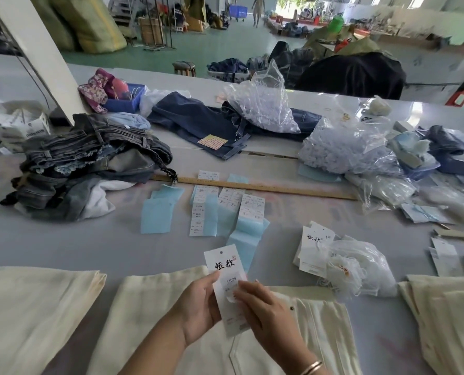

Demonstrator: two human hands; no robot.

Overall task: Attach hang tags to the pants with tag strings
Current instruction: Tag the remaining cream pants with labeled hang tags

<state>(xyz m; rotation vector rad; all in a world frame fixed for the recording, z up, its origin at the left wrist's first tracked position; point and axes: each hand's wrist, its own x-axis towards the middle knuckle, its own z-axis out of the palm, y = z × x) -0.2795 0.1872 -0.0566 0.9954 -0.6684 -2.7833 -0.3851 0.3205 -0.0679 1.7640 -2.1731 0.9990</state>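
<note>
Low in the middle of the frame, the left hand [198, 307] gripped a white printed card hang tag [225, 280] by its edge, fingers curled round it. The right hand [263, 309] pressed a small size sticker onto the tag's face with its fingertips. Beneath both lay cream cotton pants [293, 334], waistband button showing. No string ran through the tag's top hole, so threading and fastening seemingly remained. Right of centre sat a clear bag of white tag strings [358, 269] beside spare tags [313, 249]. More cream pants [36, 307] waited at lower left, untagged as far as visible.
</note>
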